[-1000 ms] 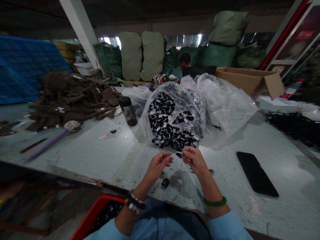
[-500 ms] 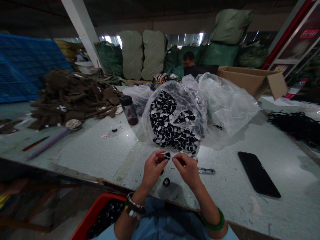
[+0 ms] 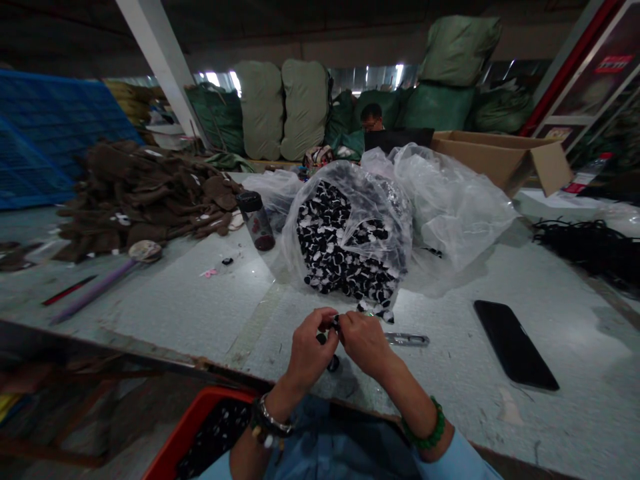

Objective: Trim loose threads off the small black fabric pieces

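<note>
Between my two hands is a small black-and-white fabric piece [image 3: 335,323]. My left hand [image 3: 311,350] pinches it between thumb and fingertips. Closed fingers of my right hand [image 3: 364,341] meet the same piece from the other side, covering part of it. Just below the hands, a similar small black piece [image 3: 333,364] lies on the table, partly hidden by my left thumb. Beyond the hands, a clear plastic bag [image 3: 400,200] lies open toward me, filled with many such black-and-white pieces [image 3: 325,247]. A slim metal tool [image 3: 410,339] like thread snips lies beside my right hand.
A black phone [image 3: 515,343] lies right on the table [image 3: 190,300]. Left are a dark-lidded bottle [image 3: 257,223], a purple stick [image 3: 95,290] and heaped brown fabric [image 3: 150,193]. A red bin [image 3: 185,427] stands below the edge. Behind are a cardboard box [image 3: 490,157] and a person [image 3: 371,119].
My right hand has moved left and turned over, bringing its fingers onto the piece in my left hand. Earlier the fingertips were slightly apart. The view has shifted a little.
</note>
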